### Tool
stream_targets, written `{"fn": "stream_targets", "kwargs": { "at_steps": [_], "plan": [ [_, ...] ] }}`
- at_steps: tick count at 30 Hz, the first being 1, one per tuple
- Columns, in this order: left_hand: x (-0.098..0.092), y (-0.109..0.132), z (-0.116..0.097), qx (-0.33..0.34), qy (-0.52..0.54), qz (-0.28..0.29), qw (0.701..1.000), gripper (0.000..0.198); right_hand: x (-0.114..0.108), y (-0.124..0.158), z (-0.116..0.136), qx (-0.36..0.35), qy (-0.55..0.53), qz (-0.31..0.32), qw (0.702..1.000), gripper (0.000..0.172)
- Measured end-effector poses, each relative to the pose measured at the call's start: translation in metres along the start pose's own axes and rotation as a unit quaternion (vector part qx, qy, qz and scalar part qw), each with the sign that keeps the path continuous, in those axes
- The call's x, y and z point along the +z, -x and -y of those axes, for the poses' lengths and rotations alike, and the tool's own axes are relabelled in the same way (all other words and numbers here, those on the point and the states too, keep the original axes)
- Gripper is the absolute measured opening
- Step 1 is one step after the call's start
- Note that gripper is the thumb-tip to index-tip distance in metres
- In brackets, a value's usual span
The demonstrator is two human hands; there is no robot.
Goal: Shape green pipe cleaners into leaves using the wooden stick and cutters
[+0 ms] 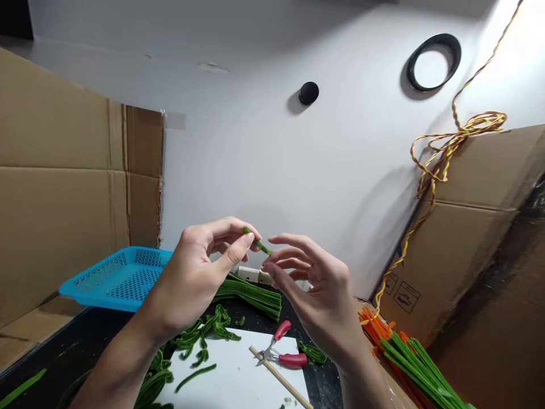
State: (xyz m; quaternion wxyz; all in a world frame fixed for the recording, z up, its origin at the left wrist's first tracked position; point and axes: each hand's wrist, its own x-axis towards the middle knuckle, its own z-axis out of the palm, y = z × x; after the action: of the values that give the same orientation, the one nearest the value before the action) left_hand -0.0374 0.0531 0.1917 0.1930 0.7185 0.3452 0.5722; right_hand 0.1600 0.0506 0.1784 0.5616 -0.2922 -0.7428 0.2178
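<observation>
Short green pipe cleaner piece (258, 243) pinched between thumb and forefinger of the left hand (200, 272), fingertips closed narrowly on its upper end, lower end poking out toward the right. Right hand (313, 284) just beside that free end, fingers (289, 241) loosely spread and curled, tips near the piece; contact with it impossible to tell. Both hands raised above the white sheet (238, 378).

On the white sheet, below the right hand: red-handled pliers (283, 352), beside a thin wooden stick (281, 380) running diagonally. Scattered over the sheet's left edge: curled green pieces (200, 341). Beyond the sheet's far edge, behind the hands: a bundle of straight green pipe cleaners (251, 292), with a small white block (254, 275) just behind it. Left of the sheet, further back: a blue perforated tray (121, 278), backed by cardboard (63, 187). Right of the sheet: orange pipe cleaners (374, 329) and long green stems (417, 363) lying against a cardboard box (468, 227), twisted yellow cord (438, 153) trailing over its top. Well above the sheet, on the white wall: a black ring (434, 62) and a black knob (309, 92).
</observation>
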Motion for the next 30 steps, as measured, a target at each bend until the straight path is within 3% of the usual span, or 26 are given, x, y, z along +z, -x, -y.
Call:
{"fn": "stream_targets", "kwargs": {
  "at_steps": [5,13,19,25,30],
  "plan": [
    [0.004,0.002,-0.001,0.012,0.020,0.006,1.000,0.021,0.003,0.001,0.004,-0.007,0.031,-0.013,0.999,0.021],
    [0.004,0.000,0.003,0.073,0.044,-0.026,0.996,0.006,0.009,0.002,0.008,-0.045,0.062,0.006,0.997,0.036],
    [0.007,0.000,0.003,0.106,0.026,-0.042,0.993,0.007,0.017,0.001,0.005,-0.067,0.067,-0.043,0.995,0.027],
    [0.008,0.003,0.001,0.081,0.030,-0.004,0.996,0.012,0.018,0.003,0.000,-0.085,-0.002,-0.137,0.987,0.018],
    [0.009,0.004,-0.002,0.042,0.062,0.048,0.996,0.015,0.016,0.003,0.001,-0.115,-0.022,-0.133,0.984,0.021]
  ]
}}
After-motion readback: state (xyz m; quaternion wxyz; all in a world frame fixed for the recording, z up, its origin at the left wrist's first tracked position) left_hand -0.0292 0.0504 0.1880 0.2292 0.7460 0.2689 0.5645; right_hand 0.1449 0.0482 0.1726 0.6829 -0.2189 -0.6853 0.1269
